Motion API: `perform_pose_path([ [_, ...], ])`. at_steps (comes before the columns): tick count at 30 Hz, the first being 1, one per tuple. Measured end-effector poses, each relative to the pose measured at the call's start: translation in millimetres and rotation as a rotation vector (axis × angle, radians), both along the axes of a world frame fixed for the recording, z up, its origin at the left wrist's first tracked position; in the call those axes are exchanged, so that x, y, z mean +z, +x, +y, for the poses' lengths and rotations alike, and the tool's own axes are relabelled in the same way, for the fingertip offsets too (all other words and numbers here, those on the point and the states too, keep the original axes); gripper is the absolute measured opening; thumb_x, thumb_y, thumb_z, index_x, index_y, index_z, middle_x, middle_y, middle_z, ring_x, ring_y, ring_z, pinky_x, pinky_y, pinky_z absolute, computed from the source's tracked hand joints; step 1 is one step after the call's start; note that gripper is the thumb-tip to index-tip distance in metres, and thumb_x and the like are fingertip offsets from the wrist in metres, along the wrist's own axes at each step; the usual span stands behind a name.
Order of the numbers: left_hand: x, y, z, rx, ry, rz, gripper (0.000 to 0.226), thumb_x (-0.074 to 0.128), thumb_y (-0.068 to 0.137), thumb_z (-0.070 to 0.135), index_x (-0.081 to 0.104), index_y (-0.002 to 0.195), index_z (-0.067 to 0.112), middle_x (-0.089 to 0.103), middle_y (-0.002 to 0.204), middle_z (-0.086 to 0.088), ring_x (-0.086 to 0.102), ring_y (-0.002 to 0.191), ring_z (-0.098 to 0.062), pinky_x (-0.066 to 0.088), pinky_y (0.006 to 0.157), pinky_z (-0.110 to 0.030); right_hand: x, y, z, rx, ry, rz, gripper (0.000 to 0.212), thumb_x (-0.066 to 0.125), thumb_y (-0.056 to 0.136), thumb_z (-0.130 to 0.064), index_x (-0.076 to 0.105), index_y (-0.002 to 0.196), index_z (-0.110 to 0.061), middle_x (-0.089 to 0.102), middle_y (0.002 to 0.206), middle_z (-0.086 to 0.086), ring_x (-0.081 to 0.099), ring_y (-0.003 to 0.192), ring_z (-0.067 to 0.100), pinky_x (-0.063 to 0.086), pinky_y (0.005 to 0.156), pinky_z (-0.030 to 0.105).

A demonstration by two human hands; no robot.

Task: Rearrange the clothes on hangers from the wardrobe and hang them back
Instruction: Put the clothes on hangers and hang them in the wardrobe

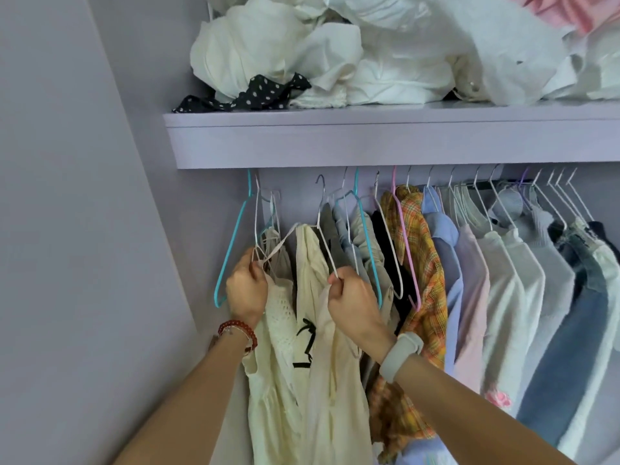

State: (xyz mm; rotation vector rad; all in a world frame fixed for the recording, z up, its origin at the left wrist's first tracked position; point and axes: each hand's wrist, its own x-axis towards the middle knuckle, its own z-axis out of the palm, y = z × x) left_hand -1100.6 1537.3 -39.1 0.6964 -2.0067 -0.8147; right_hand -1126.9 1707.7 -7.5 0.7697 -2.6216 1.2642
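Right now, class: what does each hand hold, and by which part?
The left hand pinches the cream top's strap at a white hanger's lower end. The right hand grips another white hanger at its lower corner.

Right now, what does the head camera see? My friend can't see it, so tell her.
Two hands work on a cream dress in a wardrobe: the left hand holds its straps and the right hand grips a white wire hanger. More clothes hang to the right, and white laundry is piled on the shelf above.
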Motion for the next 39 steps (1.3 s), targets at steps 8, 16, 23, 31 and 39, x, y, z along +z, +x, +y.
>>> perform_pose_path([
  [8, -4.1, 3.7, 4.5, -0.042, 0.073, 0.059, 0.037, 0.044, 0.093, 0.006, 0.054, 0.128, 0.009, 0.068, 0.086, -0.022, 0.063, 0.076, -0.038, 0.052, 0.075, -0.036, 11.0, -29.5, -56.3, 0.018, -0.217, 0.045, 0.022, 0.037, 0.091, -0.003, 0.057, 0.101, 0.001, 0.064, 0.098, 0.021, 0.058, 0.094, 0.038, 0.043, 0.075, 0.035],
  [16, -8.0, 10.2, -4.2, -0.068, 0.203, 0.053, 0.036, 0.045, 0.094, 0.005, 0.053, 0.129, 0.011, 0.058, 0.069, -0.004, 0.047, 0.059, -0.012, 0.041, 0.06, -0.017, 4.6, -69.9, -110.7, 0.097, -0.257, -0.03, 0.016, 0.036, 0.092, -0.001, 0.052, 0.09, -0.002, 0.061, 0.094, 0.019, 0.055, 0.089, 0.036, 0.032, 0.064, 0.028],
  [23, -7.0, 14.1, -5.6, -0.085, 0.163, 0.03, 0.037, 0.042, 0.093, 0.0, 0.059, 0.124, 0.013, 0.053, 0.061, 0.007, 0.044, 0.049, -0.003, 0.038, 0.056, -0.007, 3.6, -86.5, -150.0, 0.284, -0.178, -0.159, 0.036, 0.034, 0.081, 0.006, 0.031, 0.057, -0.021, 0.044, 0.066, -0.002, 0.041, 0.07, 0.02, 0.032, 0.063, 0.028],
  [31, -2.1, 21.0, -5.5, -0.038, 0.192, 0.025, 0.032, 0.039, 0.096, 0.008, 0.06, 0.119, 0.011, 0.066, 0.093, -0.007, 0.062, 0.082, -0.022, 0.049, 0.079, -0.029, 1.2, -79.9, -165.6, 0.371, -0.258, -0.286, 0.019, 0.045, 0.091, -0.007, 0.057, 0.078, -0.012, 0.053, 0.078, -0.001, 0.048, 0.081, 0.02, 0.042, 0.078, 0.034],
  [39, -0.1, 32.0, 17.7, -0.069, -0.04, -0.063, 0.038, 0.043, 0.094, 0.009, 0.049, 0.131, 0.006, 0.05, 0.129, -0.01, 0.044, 0.121, -0.022, 0.026, 0.099, -0.013, 2.8, -54.2, -99.3, 0.338, -0.113, 0.038, 0.03, 0.046, 0.092, -0.012, 0.057, 0.119, -0.003, 0.053, 0.121, 0.017, 0.045, 0.116, 0.029, 0.031, 0.099, 0.028],
])
